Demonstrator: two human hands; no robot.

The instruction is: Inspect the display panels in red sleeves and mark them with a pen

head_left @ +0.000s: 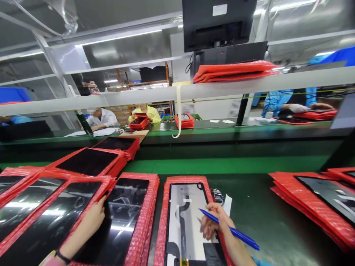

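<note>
A blue pen (233, 232) is held in my right hand (215, 221), its fingers bent above a tablet screen (191, 214) that lies back side up, showing a pale metal plate and dark flex cable. Red bubble wrap (160, 236) lies under that screen. On the left, my left hand (94, 218) reaches to the edge between a black screen (55, 225) and another black screen (126, 207), both on red bubble-wrap stacks. Its fingers are curled at the right-hand edge of the left stack; what they grip is partly hidden.
More wrapped screens (88, 162) are piled behind the left stacks. Another stack (318, 203) stands at right on the dark green bench (255, 207). A tape strip (179, 111) hangs from the white rail (133, 94). Co-workers sit across the bench; a monitor (219, 26) stands above.
</note>
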